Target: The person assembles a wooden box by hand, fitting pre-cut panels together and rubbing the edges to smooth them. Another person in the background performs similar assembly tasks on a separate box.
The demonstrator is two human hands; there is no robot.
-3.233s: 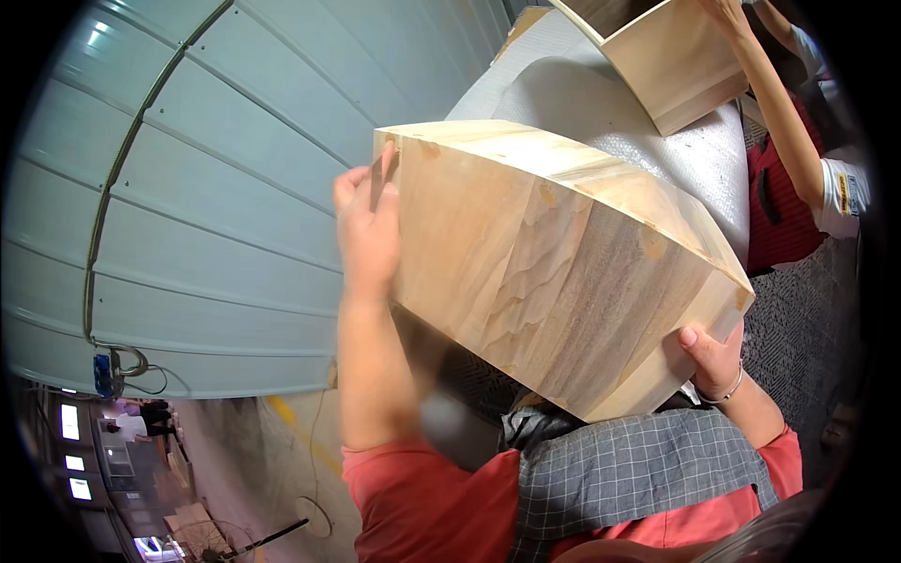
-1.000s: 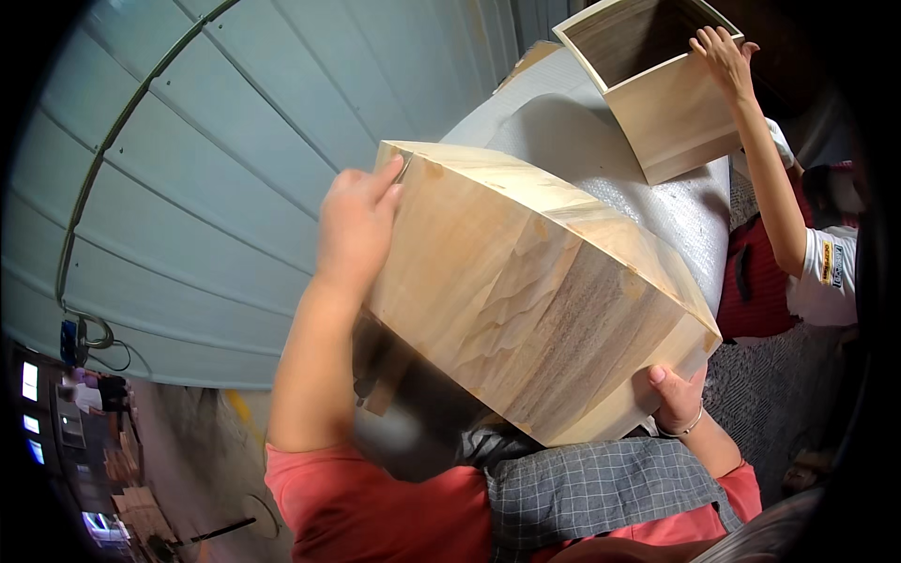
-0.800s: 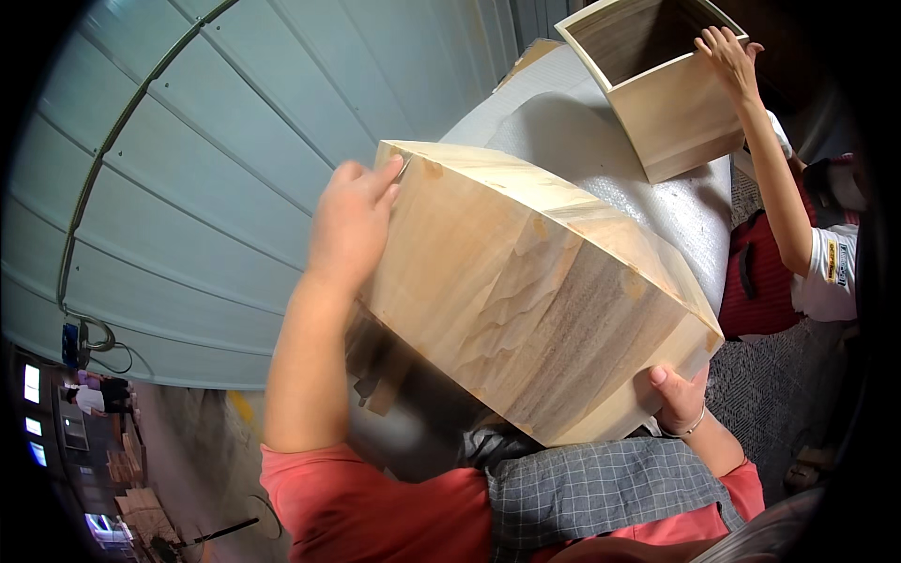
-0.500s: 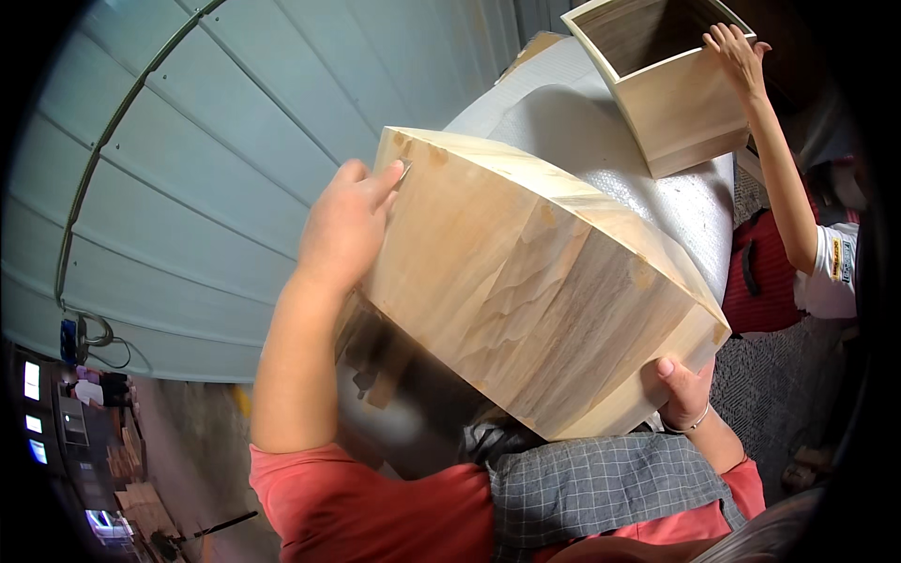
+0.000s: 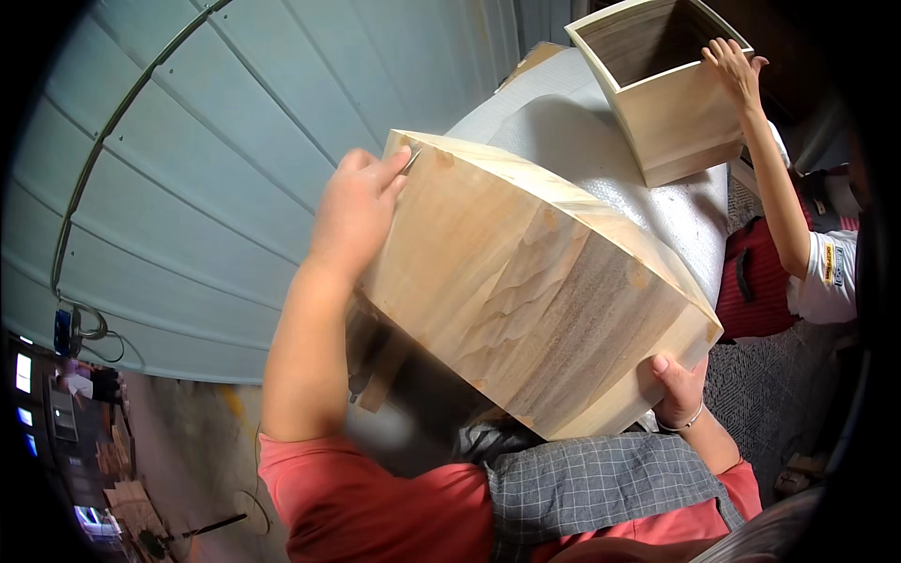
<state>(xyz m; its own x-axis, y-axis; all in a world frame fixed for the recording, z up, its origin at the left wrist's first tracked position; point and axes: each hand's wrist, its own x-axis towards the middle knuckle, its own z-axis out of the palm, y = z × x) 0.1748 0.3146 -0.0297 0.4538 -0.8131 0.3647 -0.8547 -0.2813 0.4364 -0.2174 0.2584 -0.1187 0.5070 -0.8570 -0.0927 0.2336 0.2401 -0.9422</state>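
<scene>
A large pale wooden box (image 5: 526, 291) is tilted in front of me, with streaky grain and small filler-like patches along its edges. At its far left corner my left hand (image 5: 359, 208) pinches a thin metal piece, blade-like (image 5: 414, 158), whose tip shows past the thumb against the wood. The rest of that piece is hidden by the fingers. My right hand (image 5: 682, 387) grips the box's right near corner, thumb on the face and fingers out of sight underneath.
Bubble wrap (image 5: 572, 141) covers the surface behind the box. A second, open-topped wooden box (image 5: 676, 122) stands there, with a co-worker's hand (image 5: 737, 70) on its rim. A pale panelled wall (image 5: 188, 206) rises at left. Wood pieces (image 5: 131, 507) lie at the lower left.
My left hand and the metal piece have moved slightly up along the corner of the box. My right hand keeps its hold. The co-worker's box has shifted slightly.
</scene>
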